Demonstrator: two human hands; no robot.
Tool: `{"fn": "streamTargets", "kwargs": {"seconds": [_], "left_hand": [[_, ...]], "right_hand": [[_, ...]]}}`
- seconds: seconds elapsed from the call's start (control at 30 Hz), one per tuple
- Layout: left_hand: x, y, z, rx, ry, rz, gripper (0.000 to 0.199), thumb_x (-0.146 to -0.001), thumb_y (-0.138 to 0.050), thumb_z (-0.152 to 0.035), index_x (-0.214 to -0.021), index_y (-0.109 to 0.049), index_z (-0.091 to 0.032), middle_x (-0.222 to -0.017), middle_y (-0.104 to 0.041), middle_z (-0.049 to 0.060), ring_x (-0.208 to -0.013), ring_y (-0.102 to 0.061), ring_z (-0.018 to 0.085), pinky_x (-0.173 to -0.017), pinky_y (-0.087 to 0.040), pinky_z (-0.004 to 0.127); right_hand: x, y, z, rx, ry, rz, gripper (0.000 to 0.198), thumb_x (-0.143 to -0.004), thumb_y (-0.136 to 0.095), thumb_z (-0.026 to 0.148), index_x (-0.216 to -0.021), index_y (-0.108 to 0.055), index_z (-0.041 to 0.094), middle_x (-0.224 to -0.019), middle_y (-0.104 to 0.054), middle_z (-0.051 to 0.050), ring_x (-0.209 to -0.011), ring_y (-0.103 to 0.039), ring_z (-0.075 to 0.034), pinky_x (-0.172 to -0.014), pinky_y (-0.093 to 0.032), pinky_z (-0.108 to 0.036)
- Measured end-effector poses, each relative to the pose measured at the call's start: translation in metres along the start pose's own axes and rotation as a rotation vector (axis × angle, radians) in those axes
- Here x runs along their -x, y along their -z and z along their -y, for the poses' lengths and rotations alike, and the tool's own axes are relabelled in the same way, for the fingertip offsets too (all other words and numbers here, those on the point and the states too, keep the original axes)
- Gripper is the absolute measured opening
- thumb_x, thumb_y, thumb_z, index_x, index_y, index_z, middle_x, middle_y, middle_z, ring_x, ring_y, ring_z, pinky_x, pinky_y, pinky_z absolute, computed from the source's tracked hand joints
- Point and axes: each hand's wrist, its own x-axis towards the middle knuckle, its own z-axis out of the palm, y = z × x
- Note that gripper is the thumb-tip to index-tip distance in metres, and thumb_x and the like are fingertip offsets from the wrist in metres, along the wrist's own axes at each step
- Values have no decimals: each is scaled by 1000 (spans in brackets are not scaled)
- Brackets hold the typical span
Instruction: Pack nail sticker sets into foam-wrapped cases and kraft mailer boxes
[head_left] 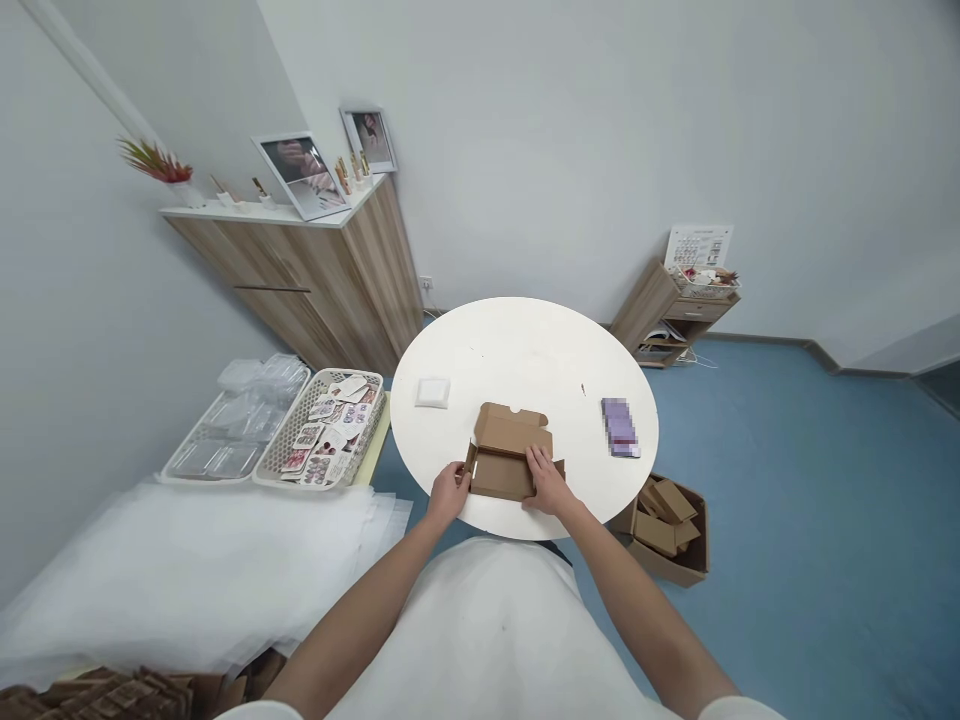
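Note:
A brown cardboard box [501, 475] lies on the white round table [525, 340], its lid [513, 432] folded back away from me and its inside bare. My left hand [448, 492] is closed on the raised flap at the box's left end. Across the right end rests my right hand [549, 484], fingers stretched toward the lid's hinge and thumb apart near the front wall. Left of the lid is a small white square packet [433, 392]. A stack of purple packs [619, 428], partly blurred out, sits at the table's right side.
On the floor at right, a carton [675, 560] holds several folded brown boxes. To the left stand a white basket of printed cards [318, 488] and a tray of clear plastic packs [202, 478], beside white plastic sheets [195, 570]. A wooden cabinet [360, 270] stands behind them.

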Motion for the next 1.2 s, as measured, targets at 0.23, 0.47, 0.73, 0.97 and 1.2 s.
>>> {"fn": "streamTargets", "kwargs": {"seconds": [0.23, 0.47, 0.73, 0.97, 1.2], "left_hand": [[11, -2, -15, -112, -2, 29, 39, -77, -45, -43, -104, -47, -16, -103, -57, 9, -87, -57, 17, -72, -43, 27], [-5, 5, -13, -305, 110, 127, 15, -79, -42, -28, -88, -49, -18, -82, -63, 4, -82, -58, 17, -64, -41, 25], [-6, 2, -18, -550, 106, 164, 18, -75, -43, -17, -93, -46, -17, -86, -62, 9, -80, -58, 22, -62, -39, 29], [6, 12, -15, -394, -149, 208, 70, -75, -47, -45, -130, -15, -18, -116, -49, 11, -102, -51, 23, -78, -40, 31], [-5, 17, -26, -576, -197, 429, 124, -37, -75, -48, -136, -3, -24, -119, -42, 13, -102, -51, 31, -79, -41, 34]], "right_hand": [[2, -1, 7, -20, 4, 33, 122, -47, -74, 37, -136, 5, 12, -144, 4, -13, -130, 9, -30, -105, -12, -41], [11, 1, 3, 48, 90, 70, 130, -42, -75, 44, -136, 8, 12, -144, 9, -13, -129, 14, -30, -104, -12, -43], [18, 5, 6, 53, 98, 115, 125, -46, -70, 53, -136, 9, 17, -144, 7, -12, -130, 10, -31, -102, -14, -47], [20, 7, 4, 90, 72, 135, 126, -44, -74, 46, -136, 9, 20, -144, 8, -10, -130, 9, -30, -101, -15, -48], [19, 13, 6, 127, 112, 138, 125, -45, -73, 45, -135, 10, 21, -144, 6, -10, -130, 8, -29, -101, -14, -48]]}}
